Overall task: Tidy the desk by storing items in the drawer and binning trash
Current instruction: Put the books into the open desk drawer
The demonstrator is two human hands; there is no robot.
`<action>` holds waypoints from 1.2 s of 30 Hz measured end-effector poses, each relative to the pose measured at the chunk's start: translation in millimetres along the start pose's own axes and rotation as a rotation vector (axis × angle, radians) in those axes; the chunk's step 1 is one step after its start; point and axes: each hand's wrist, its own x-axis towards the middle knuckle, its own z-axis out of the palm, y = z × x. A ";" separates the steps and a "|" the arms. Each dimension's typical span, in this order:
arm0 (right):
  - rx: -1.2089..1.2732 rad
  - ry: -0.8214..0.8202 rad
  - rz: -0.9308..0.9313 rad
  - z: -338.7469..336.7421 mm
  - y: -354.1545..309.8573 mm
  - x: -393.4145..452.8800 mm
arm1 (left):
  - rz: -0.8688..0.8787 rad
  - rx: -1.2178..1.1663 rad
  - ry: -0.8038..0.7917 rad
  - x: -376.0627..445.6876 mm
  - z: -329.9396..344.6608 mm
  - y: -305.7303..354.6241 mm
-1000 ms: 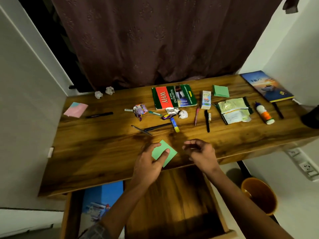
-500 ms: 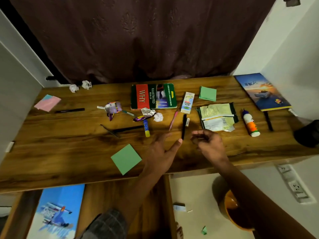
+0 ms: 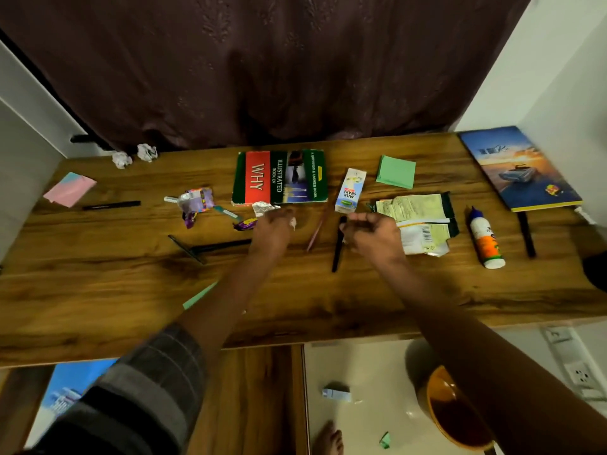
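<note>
desk (image 3: 98, 284): brown wood, smooth, a bit shiny
curtain (image 3: 262, 67): dark cloth, soft folds, matt
book (image 3: 281, 177): shiny paper cover
paper balls (image 3: 134, 156): white paper, crumpled
wrapper (image 3: 196, 203): shiny foil, crinkly
glue bottle (image 3: 485, 239): smooth plastic
green notes (image 3: 395, 171): flat matt paper
bin (image 3: 456, 412): shiny orange plastic
sleeve (image 3: 138, 399): checked cloth

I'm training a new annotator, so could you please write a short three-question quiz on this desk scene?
1. True or false: the glue bottle stands upright.
2. What lies nearest the milkshake carton? A) pink paper B) WHY book C) orange bin
3. Fill in: the left hand reaches over a crumpled white ____.

Key: 1 false, it lies on its side; 2 B; 3 paper ball.
</note>
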 end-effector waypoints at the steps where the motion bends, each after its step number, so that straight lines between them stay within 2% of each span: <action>1: 0.034 -0.009 0.023 6.0 -1.7 7.7 | 0.010 -0.021 0.019 26.6 -3.7 -6.9; 3: 0.157 -0.014 0.117 19.8 -7.4 21.8 | 0.024 -0.006 0.039 69.6 -11.5 -13.2; 5: 0.345 -0.028 0.228 35.2 -13.1 34.5 | -0.008 -0.040 0.079 61.6 -18.5 11.1; 7: 0.398 -0.033 0.269 52.5 -17.7 46.9 | -0.013 -0.016 0.103 58.0 -20.6 25.9; 14: -0.003 0.061 0.139 81.3 -39.1 100.6 | 0.098 0.390 0.294 103.6 -43.0 31.4; 21: -0.069 0.098 0.141 95.0 -49.3 130.0 | 0.051 0.638 0.358 138.0 -48.1 27.8; 26: 0.082 0.060 0.206 98.7 -51.9 128.0 | 0.054 0.557 0.365 135.2 -38.4 24.1; 33: 0.285 0.043 0.344 83.1 -57.9 137.5 | -0.095 0.108 0.355 156.6 -67.3 21.3; 36: 0.314 0.022 0.380 74.4 -60.5 139.5 | -0.130 0.003 0.330 158.6 -73.6 17.3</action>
